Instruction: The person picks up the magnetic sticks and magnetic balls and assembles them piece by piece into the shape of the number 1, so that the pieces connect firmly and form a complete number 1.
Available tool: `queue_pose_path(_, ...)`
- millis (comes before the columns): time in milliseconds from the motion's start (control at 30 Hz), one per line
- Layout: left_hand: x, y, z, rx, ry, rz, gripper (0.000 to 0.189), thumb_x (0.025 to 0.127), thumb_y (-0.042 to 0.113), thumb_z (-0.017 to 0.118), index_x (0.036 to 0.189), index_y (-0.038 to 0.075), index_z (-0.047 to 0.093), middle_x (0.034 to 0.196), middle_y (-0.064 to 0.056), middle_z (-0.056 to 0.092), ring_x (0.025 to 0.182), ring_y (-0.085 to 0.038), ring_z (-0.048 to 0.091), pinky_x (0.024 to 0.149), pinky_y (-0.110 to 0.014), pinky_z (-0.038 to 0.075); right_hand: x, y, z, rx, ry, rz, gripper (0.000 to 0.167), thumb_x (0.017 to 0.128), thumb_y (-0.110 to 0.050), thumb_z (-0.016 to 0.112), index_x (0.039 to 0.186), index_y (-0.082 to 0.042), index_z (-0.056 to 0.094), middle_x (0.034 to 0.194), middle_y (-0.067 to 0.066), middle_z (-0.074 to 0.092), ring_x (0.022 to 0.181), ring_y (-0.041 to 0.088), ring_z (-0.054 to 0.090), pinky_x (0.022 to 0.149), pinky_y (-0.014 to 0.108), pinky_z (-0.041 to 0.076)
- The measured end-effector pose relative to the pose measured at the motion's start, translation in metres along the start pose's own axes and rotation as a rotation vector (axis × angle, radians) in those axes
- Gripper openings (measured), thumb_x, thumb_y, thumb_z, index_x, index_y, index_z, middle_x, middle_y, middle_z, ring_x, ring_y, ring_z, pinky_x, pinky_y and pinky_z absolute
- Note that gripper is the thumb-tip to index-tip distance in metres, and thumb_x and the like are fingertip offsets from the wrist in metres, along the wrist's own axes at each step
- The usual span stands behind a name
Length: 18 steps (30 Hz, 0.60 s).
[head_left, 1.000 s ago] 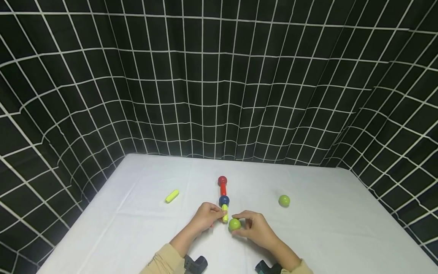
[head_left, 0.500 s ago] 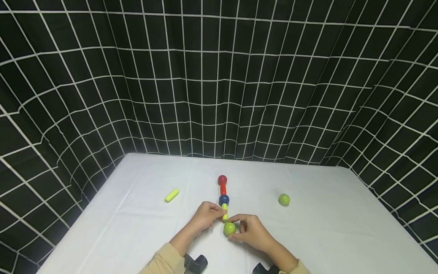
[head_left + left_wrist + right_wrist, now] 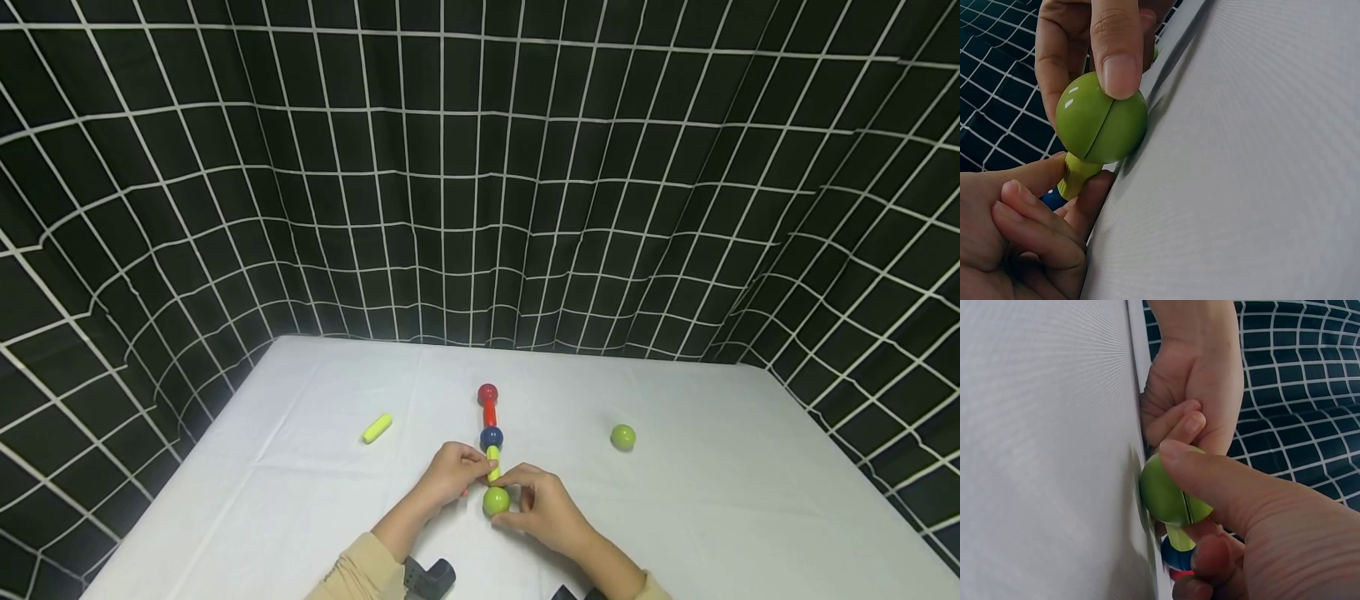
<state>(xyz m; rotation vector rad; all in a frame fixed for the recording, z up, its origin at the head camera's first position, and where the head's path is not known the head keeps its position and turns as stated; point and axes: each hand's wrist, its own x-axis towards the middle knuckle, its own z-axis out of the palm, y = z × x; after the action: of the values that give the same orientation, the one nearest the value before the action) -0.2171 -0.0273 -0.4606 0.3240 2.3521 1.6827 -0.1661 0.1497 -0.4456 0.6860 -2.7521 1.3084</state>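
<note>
A chain lies on the table: a red ball (image 3: 487,393), a red rod (image 3: 490,414), a blue ball (image 3: 491,437) and a yellow-green rod (image 3: 492,455), joined end to end. My left hand (image 3: 452,475) pinches that yellow-green rod between thumb and finger. At the rod's near end sits a green ball (image 3: 496,502), which my right hand (image 3: 546,507) holds between thumb and fingers. The left wrist view shows the green ball (image 3: 1100,122) right against the rod (image 3: 1077,174), a seam line across its surface. Part of the rod is hidden by the fingers.
A loose yellow-green rod (image 3: 377,428) lies to the left on the white table (image 3: 315,517). Another green ball (image 3: 622,437) rests to the right. A black curtain with a white grid (image 3: 465,208) surrounds the table's back and sides.
My right hand has moved left with the green ball, bringing it from beside the rod to its near end. The left hand keeps its pinch on the rod in the same place.
</note>
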Motion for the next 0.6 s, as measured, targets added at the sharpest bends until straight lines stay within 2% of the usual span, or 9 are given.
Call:
queue_pose_path(167,0.0009,-0.0008,0.0005,-0.006,0.002,-0.003,0.028,0.086,0.028,0.063,0.084,0.001,0.068,0.066,-0.003,0.069,0.037,0.0,0.033,0.037,-0.012,0.027,0.0008,0.0011,0.0026,-0.016,0.022,0.006,0.036,0.066,-0.018,0.082,0.099,-0.01,0.069,0.089,-0.002,0.066,0.05,-0.004,0.039,0.044,0.017,0.038)
queue_pose_path(400,0.0,-0.0008,0.0002,0.002,0.001,0.004,0.028,0.087,0.028,0.062,0.083,0.001,0.068,0.064,-0.001,0.068,0.037,0.0,0.034,0.037,-0.012,0.027,0.0019,0.0024,0.0046,-0.024,0.035,-0.037,0.037,0.065,-0.016,0.082,0.099,-0.009,0.069,0.092,-0.003,0.064,0.052,-0.004,0.039,0.047,0.017,0.04)
queue_pose_path(600,0.0009,-0.0006,0.0003,0.002,0.004,-0.01,0.027,0.086,0.029,0.063,0.083,0.002,0.068,0.063,0.0,0.066,0.038,-0.001,0.034,0.037,-0.013,0.028,0.0025,0.0045,0.0042,-0.019,0.038,-0.039,0.037,0.066,-0.017,0.082,0.1,-0.01,0.068,0.092,-0.003,0.064,0.052,-0.004,0.039,0.046,0.016,0.04)
